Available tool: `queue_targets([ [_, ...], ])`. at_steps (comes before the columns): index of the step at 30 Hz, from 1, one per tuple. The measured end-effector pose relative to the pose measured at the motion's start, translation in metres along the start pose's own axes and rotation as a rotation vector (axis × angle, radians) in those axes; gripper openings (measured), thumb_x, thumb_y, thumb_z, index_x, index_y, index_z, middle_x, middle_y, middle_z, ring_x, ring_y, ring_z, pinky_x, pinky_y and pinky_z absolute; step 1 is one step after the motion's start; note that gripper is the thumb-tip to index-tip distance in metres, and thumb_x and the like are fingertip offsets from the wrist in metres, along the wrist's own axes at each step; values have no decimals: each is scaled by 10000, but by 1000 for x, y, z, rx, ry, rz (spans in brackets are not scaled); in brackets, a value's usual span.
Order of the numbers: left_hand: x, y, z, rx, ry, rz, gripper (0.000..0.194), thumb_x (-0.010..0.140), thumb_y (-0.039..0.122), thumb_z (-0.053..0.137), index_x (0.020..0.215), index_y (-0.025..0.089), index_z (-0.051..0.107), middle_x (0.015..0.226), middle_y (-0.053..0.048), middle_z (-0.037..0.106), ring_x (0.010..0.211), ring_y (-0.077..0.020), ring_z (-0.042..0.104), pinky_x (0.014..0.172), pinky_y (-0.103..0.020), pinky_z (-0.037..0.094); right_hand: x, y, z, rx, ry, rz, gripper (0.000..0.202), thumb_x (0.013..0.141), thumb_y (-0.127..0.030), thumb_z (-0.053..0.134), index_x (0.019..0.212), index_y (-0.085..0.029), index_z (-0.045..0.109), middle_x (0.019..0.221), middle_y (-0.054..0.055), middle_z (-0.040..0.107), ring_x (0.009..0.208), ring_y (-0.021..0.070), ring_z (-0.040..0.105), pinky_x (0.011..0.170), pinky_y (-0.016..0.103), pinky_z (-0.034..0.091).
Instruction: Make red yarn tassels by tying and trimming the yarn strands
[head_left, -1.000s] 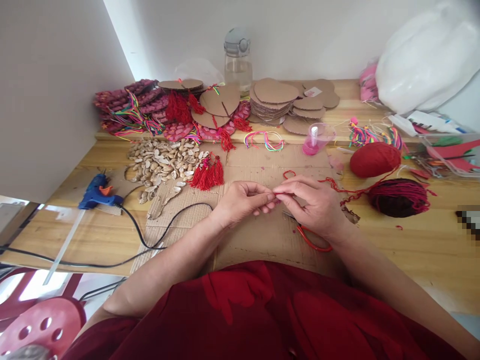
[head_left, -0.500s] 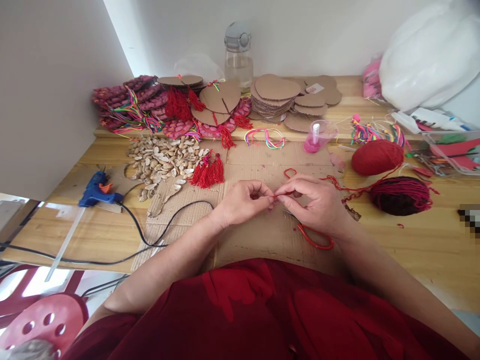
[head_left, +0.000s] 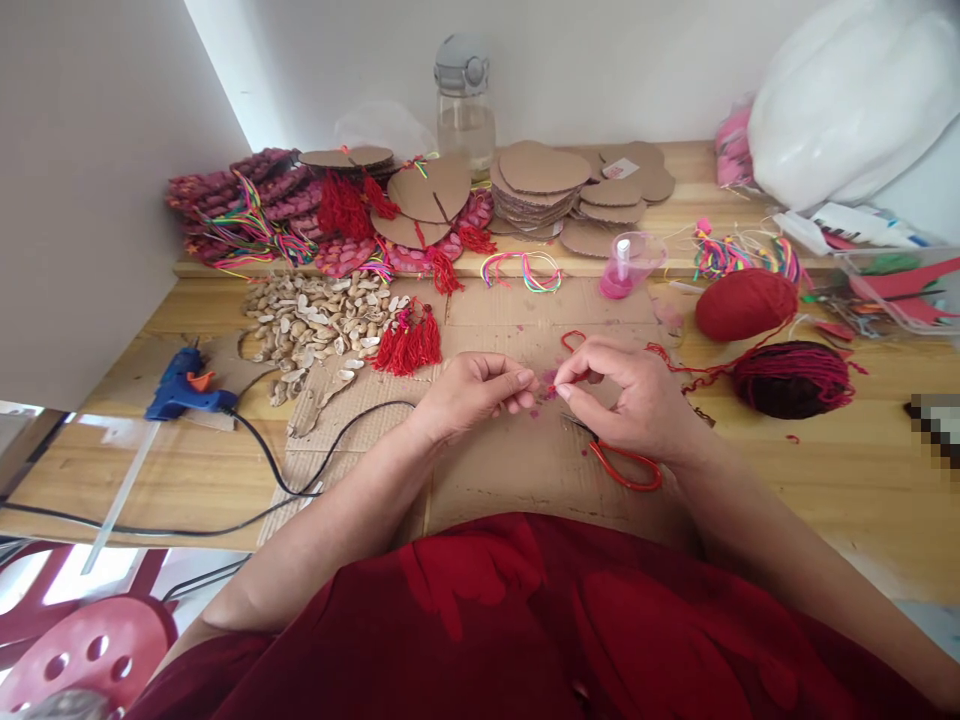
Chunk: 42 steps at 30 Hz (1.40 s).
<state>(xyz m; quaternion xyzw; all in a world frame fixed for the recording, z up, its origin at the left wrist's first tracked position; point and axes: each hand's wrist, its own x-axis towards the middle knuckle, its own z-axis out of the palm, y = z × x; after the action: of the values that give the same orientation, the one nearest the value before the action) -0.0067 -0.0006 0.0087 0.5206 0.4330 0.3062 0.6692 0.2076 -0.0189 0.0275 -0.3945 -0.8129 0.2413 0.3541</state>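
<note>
Over the cardboard sheet [head_left: 487, 470], my right hand [head_left: 634, 390] pinches red yarn [head_left: 574, 340] between thumb and forefinger, and a loop of it shows behind the fingers. My left hand [head_left: 476, 395] is closed in a pinch just left of it, with a small gap between the fingertips. Whatever lies in the left fingertips is too small to make out. Scissors [head_left: 626, 468] with orange-red handles lie below my right hand, which partly covers them. Red tassels [head_left: 409, 342] rest beyond my left hand. From the right, yarn trails off toward a red yarn ball [head_left: 746, 303].
Peanut shells [head_left: 322, 320] and a blue glue gun [head_left: 187, 385] with a black cord are at left. Cardboard discs [head_left: 544, 180], a water bottle [head_left: 465, 110] and a cup of pink liquid [head_left: 619, 280] stand behind. A dark magenta yarn ball [head_left: 791, 380] sits at right.
My fingertips, together before, have come slightly apart, the left hand shifting left. My right hand keeps its pinch. The whole view has shifted a little.
</note>
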Motion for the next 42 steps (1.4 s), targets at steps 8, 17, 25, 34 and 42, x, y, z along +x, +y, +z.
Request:
queue_targets([
  [8,1,0,0,-112,-17,-63,298,757,402,791,852,122,751,748,-73,741,607,-86,611,486,-167,382,-1,4,1,-18,51,-22,126,822,-98,616,849,-219,638,812,13,641,739,166,578,712,322,467],
  [17,-1,6,5,-157,59,-84,402,670,491,843,692,116,699,538,-4,620,481,-53,515,455,-167,333,0,5,1,-16,70,-29,127,826,-88,625,861,-207,653,803,13,635,733,154,574,702,307,470],
  [25,-1,3,3,-147,-55,-108,288,783,361,772,922,110,760,797,-77,742,628,-84,616,493,-161,388,-1,5,2,-21,48,-73,134,816,-73,623,854,-199,648,811,13,644,749,150,591,715,303,484],
  [34,-2,2,3,-219,-133,-216,268,739,319,822,894,106,773,805,-88,748,622,-84,635,497,-156,419,1,4,4,-131,4,-158,87,848,-103,588,842,-173,639,821,44,640,766,159,598,714,299,486],
  [42,-1,2,8,-183,-97,-176,139,739,209,782,789,87,737,717,-68,725,579,-80,614,482,-163,402,0,3,4,-107,-16,-136,124,860,-101,594,908,-183,673,859,37,667,785,152,618,735,291,500],
])
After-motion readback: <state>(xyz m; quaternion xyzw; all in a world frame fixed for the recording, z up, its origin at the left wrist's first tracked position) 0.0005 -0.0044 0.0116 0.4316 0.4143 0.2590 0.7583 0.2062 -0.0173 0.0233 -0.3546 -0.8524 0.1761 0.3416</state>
